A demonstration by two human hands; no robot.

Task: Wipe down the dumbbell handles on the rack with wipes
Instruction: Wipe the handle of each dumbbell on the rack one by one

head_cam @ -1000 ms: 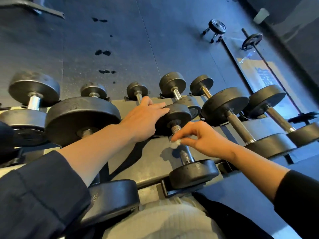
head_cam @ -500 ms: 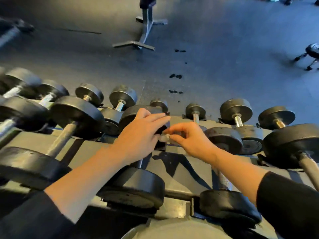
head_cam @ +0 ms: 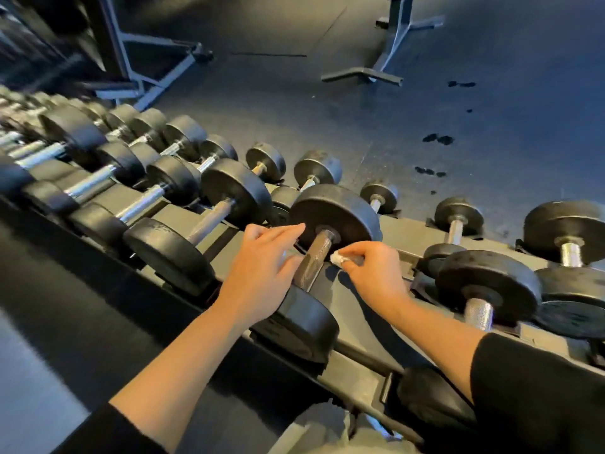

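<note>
White crumpled wipe [head_cam: 337,258] pinched in right hand [head_cam: 376,273], just beside knurled grey metal dumbbell handle [head_cam: 314,257]. Left hand [head_cam: 262,273] spread, fingers seemingly touching handle's left side; contact blurred.

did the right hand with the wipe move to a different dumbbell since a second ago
Yes. The right hand now pinches the wipe beside the handle of a larger dumbbell further left along the rack.
</note>
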